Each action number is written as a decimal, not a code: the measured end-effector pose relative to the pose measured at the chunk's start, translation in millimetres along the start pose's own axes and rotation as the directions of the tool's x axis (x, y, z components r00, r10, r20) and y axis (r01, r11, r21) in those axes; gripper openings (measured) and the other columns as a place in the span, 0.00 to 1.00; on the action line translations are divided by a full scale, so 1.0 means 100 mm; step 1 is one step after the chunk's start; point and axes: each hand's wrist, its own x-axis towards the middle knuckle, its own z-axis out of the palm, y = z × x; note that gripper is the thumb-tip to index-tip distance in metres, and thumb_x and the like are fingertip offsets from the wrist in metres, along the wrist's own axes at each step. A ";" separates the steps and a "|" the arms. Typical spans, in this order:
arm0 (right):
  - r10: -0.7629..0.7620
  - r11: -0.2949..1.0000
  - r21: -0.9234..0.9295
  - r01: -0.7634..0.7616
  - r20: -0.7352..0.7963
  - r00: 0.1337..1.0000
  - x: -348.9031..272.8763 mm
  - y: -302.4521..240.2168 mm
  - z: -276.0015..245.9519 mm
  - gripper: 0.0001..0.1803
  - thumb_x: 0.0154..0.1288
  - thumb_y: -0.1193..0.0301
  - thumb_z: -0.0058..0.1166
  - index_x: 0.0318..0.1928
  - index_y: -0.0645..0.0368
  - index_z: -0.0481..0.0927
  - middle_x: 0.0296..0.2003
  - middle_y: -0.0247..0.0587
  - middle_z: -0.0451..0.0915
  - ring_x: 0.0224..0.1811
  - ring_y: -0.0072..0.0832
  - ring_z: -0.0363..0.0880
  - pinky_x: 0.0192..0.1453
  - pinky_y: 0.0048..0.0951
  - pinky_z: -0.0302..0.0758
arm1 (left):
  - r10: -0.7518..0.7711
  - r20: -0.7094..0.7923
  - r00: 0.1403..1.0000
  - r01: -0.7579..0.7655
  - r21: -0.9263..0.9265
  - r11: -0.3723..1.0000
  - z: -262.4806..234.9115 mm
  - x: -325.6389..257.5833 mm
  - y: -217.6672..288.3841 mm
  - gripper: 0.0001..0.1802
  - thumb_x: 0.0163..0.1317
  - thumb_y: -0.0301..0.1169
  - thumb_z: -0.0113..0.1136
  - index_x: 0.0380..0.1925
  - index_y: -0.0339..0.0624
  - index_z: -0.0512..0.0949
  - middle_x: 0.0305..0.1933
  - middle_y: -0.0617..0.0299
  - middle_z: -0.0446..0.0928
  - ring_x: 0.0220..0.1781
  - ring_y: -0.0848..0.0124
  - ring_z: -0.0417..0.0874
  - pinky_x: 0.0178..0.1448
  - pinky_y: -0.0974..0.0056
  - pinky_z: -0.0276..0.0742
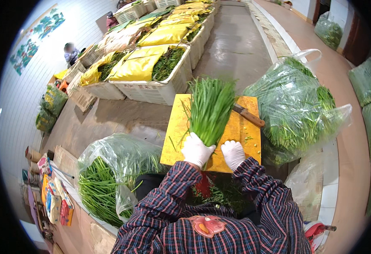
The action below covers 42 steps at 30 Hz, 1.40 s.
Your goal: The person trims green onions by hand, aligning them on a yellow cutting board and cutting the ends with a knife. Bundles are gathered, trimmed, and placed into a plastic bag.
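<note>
My left hand (pixel 197 150), in a white glove, grips the cut end of a thick bunch of green chives (pixel 211 108) that fans out across a yellow cutting board (pixel 175 131). Beside it, my right hand (pixel 233 154), also gloved, rests on the board's near edge with fingers curled, holding nothing that I can see. A knife with a wooden handle (pixel 249 116) lies on the board's far right, partly under the chives. Small green trimmings dot the board near the right hand.
Clear plastic bags of chives stand at the right (pixel 295 106) and lower left (pixel 109 178). White crates with yellow covers (pixel 147 72) line the far side. A person (pixel 70 52) sits far left by the wall. More green bags (pixel 369 84) lean at the right edge.
</note>
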 end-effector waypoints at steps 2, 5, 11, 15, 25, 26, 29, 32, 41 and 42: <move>0.022 0.997 0.067 -0.030 0.123 0.992 0.07 0.06 0.00 0.09 0.56 0.65 0.49 0.29 0.55 0.80 0.28 0.43 0.79 0.33 0.40 0.79 0.36 0.40 0.74 | 0.060 -0.017 0.998 -0.060 0.007 0.998 0.03 -0.11 0.06 0.44 0.40 0.53 0.71 0.48 0.32 0.64 0.42 0.47 0.73 0.45 0.53 0.78 0.46 0.54 0.76; -0.014 0.975 0.219 -0.044 0.253 0.967 0.09 0.19 -0.16 0.10 0.56 0.68 0.47 0.29 0.57 0.81 0.25 0.49 0.80 0.31 0.45 0.81 0.33 0.43 0.76 | 0.059 -0.001 0.998 -0.059 -0.056 0.997 0.09 -0.23 0.13 0.43 0.39 0.54 0.72 0.45 0.32 0.65 0.39 0.45 0.73 0.41 0.51 0.79 0.45 0.54 0.77; -0.049 0.974 0.221 -0.057 0.446 0.894 0.21 0.27 -0.72 0.12 0.62 0.61 0.47 0.31 0.54 0.78 0.27 0.45 0.80 0.35 0.45 0.80 0.38 0.45 0.75 | 0.017 0.095 0.995 -0.008 -0.095 0.995 0.04 -0.19 -0.01 0.52 0.41 0.59 0.68 0.54 0.28 0.61 0.46 0.46 0.71 0.49 0.54 0.76 0.49 0.55 0.75; 0.006 0.949 0.294 -0.111 0.333 0.943 0.15 0.24 -0.72 0.12 0.64 0.62 0.46 0.34 0.56 0.77 0.30 0.46 0.80 0.37 0.45 0.79 0.40 0.44 0.74 | 0.062 0.082 0.995 -0.051 -0.131 0.990 -0.01 -0.28 -0.04 0.56 0.43 0.57 0.68 0.60 0.24 0.56 0.50 0.45 0.70 0.52 0.53 0.74 0.51 0.55 0.74; -0.524 0.807 0.225 0.547 -0.155 0.837 0.89 -0.53 -1.21 0.21 0.53 0.69 0.58 0.50 0.51 0.76 0.50 0.34 0.75 0.60 0.37 0.66 0.59 0.39 0.62 | 0.189 -0.185 0.964 -0.237 -0.284 0.929 0.35 -0.34 -0.19 0.43 0.44 0.52 0.66 0.51 0.27 0.66 0.48 0.43 0.69 0.47 0.52 0.72 0.49 0.54 0.71; -0.584 0.778 0.235 0.583 -0.072 0.808 1.06 -0.59 -1.06 0.22 0.53 0.67 0.58 0.51 0.49 0.75 0.52 0.33 0.73 0.63 0.39 0.62 0.63 0.40 0.60 | 0.181 -0.121 0.976 -0.207 -0.263 0.942 0.31 -0.35 -0.20 0.43 0.44 0.52 0.66 0.50 0.27 0.66 0.47 0.43 0.69 0.48 0.52 0.72 0.49 0.54 0.71; -0.660 0.751 0.181 0.635 0.161 0.734 1.33 -0.57 -0.53 0.21 0.55 0.61 0.55 0.52 0.46 0.76 0.52 0.31 0.74 0.66 0.40 0.60 0.67 0.46 0.54 | 0.184 0.084 0.979 -0.155 -0.268 0.951 0.03 -0.42 -0.22 0.45 0.44 0.52 0.67 0.51 0.26 0.64 0.46 0.44 0.68 0.49 0.52 0.70 0.50 0.53 0.70; -0.627 0.779 0.145 0.610 0.189 0.756 1.36 -0.53 -0.50 0.11 0.57 0.60 0.53 0.32 0.50 0.82 0.37 0.32 0.78 0.55 0.36 0.68 0.64 0.44 0.57 | 0.243 -0.013 0.970 -0.235 -0.315 0.919 0.04 -0.52 -0.37 0.49 0.45 0.52 0.66 0.57 0.24 0.60 0.56 0.38 0.65 0.56 0.47 0.68 0.56 0.53 0.68; -0.397 0.862 0.270 0.429 -0.167 0.902 0.99 -0.24 -0.38 0.04 0.51 0.69 0.59 0.24 0.54 0.78 0.30 0.35 0.75 0.45 0.36 0.73 0.59 0.46 0.64 | 0.136 -0.289 0.948 -0.302 -0.674 0.674 0.01 -0.45 -0.91 0.17 0.56 0.27 0.58 0.46 0.35 0.73 0.45 0.47 0.75 0.47 0.51 0.78 0.52 0.57 0.73; -0.403 0.860 0.269 0.433 -0.161 0.901 1.00 -0.24 -0.41 0.04 0.51 0.70 0.59 0.24 0.55 0.78 0.29 0.35 0.75 0.44 0.37 0.74 0.57 0.46 0.66 | 0.117 -0.290 0.950 -0.280 -0.621 0.732 0.04 -0.35 -1.01 0.16 0.56 0.28 0.57 0.45 0.36 0.74 0.41 0.49 0.75 0.43 0.53 0.77 0.49 0.57 0.73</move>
